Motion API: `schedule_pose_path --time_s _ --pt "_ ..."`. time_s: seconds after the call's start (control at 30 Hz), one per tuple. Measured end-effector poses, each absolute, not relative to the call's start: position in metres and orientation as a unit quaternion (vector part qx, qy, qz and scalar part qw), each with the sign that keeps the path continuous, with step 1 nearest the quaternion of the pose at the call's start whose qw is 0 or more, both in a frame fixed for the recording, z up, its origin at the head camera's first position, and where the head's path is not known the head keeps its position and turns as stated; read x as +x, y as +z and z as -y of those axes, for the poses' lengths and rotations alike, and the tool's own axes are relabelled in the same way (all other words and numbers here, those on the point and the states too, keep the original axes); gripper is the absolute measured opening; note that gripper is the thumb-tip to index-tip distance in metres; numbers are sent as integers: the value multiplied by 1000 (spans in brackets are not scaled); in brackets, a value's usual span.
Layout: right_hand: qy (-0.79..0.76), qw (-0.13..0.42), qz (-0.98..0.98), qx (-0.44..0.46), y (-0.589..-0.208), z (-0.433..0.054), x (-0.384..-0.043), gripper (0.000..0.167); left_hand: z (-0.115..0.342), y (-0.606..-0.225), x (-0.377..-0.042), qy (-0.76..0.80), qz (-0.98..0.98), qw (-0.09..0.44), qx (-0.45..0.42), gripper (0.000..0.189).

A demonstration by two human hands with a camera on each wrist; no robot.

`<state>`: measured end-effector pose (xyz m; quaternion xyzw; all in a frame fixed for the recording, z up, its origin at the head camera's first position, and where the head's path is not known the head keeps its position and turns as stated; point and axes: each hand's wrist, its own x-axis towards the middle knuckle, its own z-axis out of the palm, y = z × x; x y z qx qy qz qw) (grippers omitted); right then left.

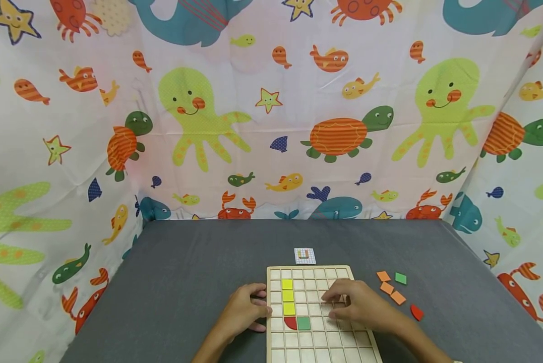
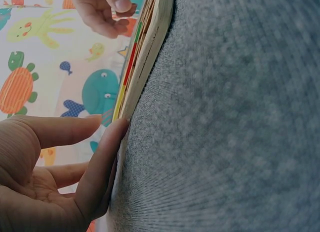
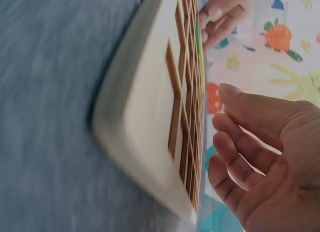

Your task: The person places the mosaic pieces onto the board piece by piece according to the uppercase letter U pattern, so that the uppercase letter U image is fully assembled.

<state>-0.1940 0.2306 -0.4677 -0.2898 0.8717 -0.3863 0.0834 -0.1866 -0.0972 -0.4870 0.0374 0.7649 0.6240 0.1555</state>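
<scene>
A wooden grid board (image 1: 318, 348) lies on the grey cloth. Three yellow square tiles (image 1: 288, 296) stand in a column in its left part. Below them sit a red quarter-round tile (image 1: 290, 322) and, to its right, a green square tile (image 1: 303, 323). My left hand (image 1: 240, 310) is at the board's left edge, and a fingertip (image 2: 120, 127) touches the side of the frame. Over the right part of the board hovers my right hand (image 1: 359, 305), its fingers (image 3: 230, 147) loosely bent. No tile shows between them in the right wrist view.
Right of the board lie three orange square tiles (image 1: 386, 288), a green square tile (image 1: 400, 278) and a red quarter-round tile (image 1: 417, 312). A small pattern card (image 1: 305, 256) lies just beyond the board. A sea-animal curtain (image 1: 271, 151) surrounds the table (image 1: 207, 252).
</scene>
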Motion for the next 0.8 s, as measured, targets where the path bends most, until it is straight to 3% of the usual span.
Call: schedule_pose_path --time_s 0.23,0.8 --pt "-414 72 -872 -252 -463 -256 -193 29 96 -486 -187 621 -767 158 33 68" --pt "-359 -25 -920 -157 -461 -314 -195 32 95 -487 -186 616 -771 157 33 65"
